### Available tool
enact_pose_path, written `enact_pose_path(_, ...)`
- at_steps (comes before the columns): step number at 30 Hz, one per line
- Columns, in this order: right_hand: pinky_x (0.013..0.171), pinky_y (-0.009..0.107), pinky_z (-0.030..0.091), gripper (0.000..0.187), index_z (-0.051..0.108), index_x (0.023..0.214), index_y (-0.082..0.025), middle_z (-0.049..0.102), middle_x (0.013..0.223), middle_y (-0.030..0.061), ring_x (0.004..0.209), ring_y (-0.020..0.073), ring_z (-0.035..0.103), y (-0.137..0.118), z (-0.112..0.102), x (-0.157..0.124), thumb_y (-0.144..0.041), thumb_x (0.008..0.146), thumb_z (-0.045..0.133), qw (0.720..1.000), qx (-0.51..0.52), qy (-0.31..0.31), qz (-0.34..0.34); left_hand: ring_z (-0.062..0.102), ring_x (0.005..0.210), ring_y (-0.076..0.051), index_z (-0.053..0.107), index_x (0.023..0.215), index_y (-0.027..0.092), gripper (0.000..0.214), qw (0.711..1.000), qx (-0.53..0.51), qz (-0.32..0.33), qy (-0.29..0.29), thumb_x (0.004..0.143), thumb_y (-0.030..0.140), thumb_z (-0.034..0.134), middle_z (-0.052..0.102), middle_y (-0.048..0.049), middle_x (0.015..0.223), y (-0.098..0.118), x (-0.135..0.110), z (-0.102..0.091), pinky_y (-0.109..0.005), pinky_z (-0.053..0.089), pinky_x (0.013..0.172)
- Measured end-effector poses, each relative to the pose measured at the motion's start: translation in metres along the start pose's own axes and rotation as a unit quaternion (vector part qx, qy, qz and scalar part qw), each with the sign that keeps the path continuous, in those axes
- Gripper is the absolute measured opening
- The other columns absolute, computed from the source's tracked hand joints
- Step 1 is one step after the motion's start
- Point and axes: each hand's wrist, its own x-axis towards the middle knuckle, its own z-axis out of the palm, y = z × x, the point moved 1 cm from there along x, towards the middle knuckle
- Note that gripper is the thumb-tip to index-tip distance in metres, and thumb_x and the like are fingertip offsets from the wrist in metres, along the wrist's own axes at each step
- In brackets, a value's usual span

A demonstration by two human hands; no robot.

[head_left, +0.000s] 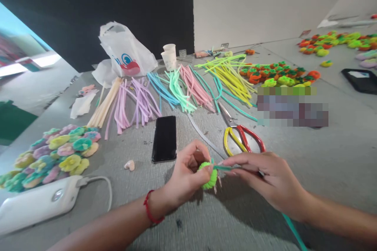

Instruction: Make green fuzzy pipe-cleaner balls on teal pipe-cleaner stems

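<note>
Figure: chenille work at the table (pixel 330 164), seen from my head-worn camera. My left hand (pixel 185 174), with a red cord (pixel 150 206) at the wrist, curled around a bright green chenille piece (pixel 210 178), pinching it between thumb and fingers. The piece was held near the middle of the view, just above the table surface. My right hand (pixel 266 176) pinched a teal chenille stem (pixel 226 168) between thumb and forefinger, with the other fingers lying close together behind it. The stem reached across to the green piece, so the step in hand was the joining of stem to piece; my fingers hid the point of contact, and I could not tell whether the stem had passed into the piece. Just beyond my hands lay red-and-yellow-handled scissors (pixel 240 139) to the right and a black smartphone (pixel 164 139) to the left. A white power bank (pixel 35 204) and a heap of pastel chenille flowers (pixel 59 153) lay at the left. Farther off were bundles of coloured chenille stems (pixel 176 90), with orange-and-green chenille pieces (pixel 273 72) to the far right of them. A white plastic bag (pixel 123 53) and stacked plastic cups (pixel 169 57) stood at the far edge.
</note>
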Motion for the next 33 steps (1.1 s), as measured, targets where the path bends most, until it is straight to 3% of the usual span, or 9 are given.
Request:
enact_pose_path(4, 0.044, 0.021, 0.037, 0.023, 0.073, 0.094, -0.022, 0.066, 0.062, 0.0011, 0.049, 0.0101, 0.053, -0.002, -0.002, -0.001, -0.035, 0.089, 0.055, 1.000, -0.012, 0.015, -0.009, 0.047, 0.049, -0.005, 0.043, 0.090, 0.020, 0.030, 1.000, 0.017, -0.002, 0.012, 0.077, 0.029, 0.068, 0.052, 0.0055, 0.066, 0.001, -0.002, 0.001, -0.016, 0.038, 0.046)
enact_pose_path(9, 0.044, 0.021, 0.038, 0.022, 0.072, 0.094, -0.023, 0.068, 0.063, 0.0014, 0.046, 0.0098, 0.053, -0.004, -0.006, 0.000, -0.033, 0.089, 0.054, 0.999, 0.003, 0.031, -0.014, 0.054, 0.057, -0.007, 0.043, 0.091, 0.020, 0.020, 0.997, 0.064, 0.033, -0.009, 0.083, 0.026, 0.061, 0.055, 0.0032, 0.072, -0.001, -0.001, -0.003, -0.018, 0.042, 0.053)
enact_pose_path(14, 0.042, 0.022, 0.036, 0.024, 0.073, 0.090, -0.023, 0.064, 0.057, 0.0008, 0.046, 0.0105, 0.051, -0.003, -0.012, 0.002, -0.041, 0.086, 0.058, 0.999, 0.022, 0.034, 0.035, 0.052, 0.061, -0.006, 0.045, 0.091, 0.020, 0.016, 0.992, 0.111, 0.066, -0.017, 0.085, 0.023, 0.060, 0.053, 0.0028, 0.075, -0.001, -0.002, -0.010, -0.018, 0.043, 0.056)
enact_pose_path(18, 0.043, 0.022, 0.037, 0.025, 0.074, 0.092, -0.022, 0.062, 0.056, 0.0007, 0.048, 0.0111, 0.051, -0.001, -0.014, 0.001, -0.042, 0.086, 0.059, 0.998, 0.015, 0.044, 0.038, 0.052, 0.064, -0.006, 0.044, 0.091, 0.020, 0.015, 0.993, 0.091, 0.062, -0.029, 0.087, 0.022, 0.058, 0.051, 0.0028, 0.076, -0.001, 0.002, -0.011, -0.018, 0.044, 0.058)
enact_pose_path(25, 0.044, 0.023, 0.035, 0.024, 0.072, 0.099, -0.022, 0.060, 0.054, -0.0011, 0.045, 0.0101, 0.049, 0.001, -0.015, 0.001, -0.036, 0.090, 0.054, 0.999, -0.022, 0.034, -0.024, 0.052, 0.059, -0.006, 0.037, 0.090, 0.022, 0.015, 0.993, -0.063, 0.029, -0.092, 0.089, 0.019, 0.052, 0.045, 0.0045, 0.080, -0.001, 0.011, -0.006, -0.023, 0.053, 0.056)
enact_pose_path(30, 0.051, 0.023, 0.037, 0.024, 0.065, 0.110, -0.021, 0.061, 0.059, -0.0020, 0.049, 0.0095, 0.053, 0.005, -0.011, -0.001, -0.026, 0.095, 0.047, 0.982, -0.136, 0.012, -0.133, 0.049, 0.063, -0.006, 0.035, 0.088, 0.022, 0.015, 0.997, -0.060, 0.019, -0.046, 0.089, 0.020, 0.049, 0.043, 0.0031, 0.085, 0.000, 0.010, -0.002, -0.022, 0.053, 0.056)
enact_pose_path(33, 0.051, 0.025, 0.037, 0.028, 0.060, 0.117, -0.019, 0.063, 0.061, -0.0005, 0.052, 0.0121, 0.056, 0.008, -0.008, -0.001, -0.028, 0.097, 0.043, 0.965, -0.208, -0.004, -0.159, 0.051, 0.059, -0.005, 0.030, 0.088, 0.023, 0.016, 0.999, -0.030, 0.016, -0.038, 0.091, 0.021, 0.046, 0.041, 0.0033, 0.088, 0.002, 0.009, -0.003, -0.020, 0.049, 0.052)
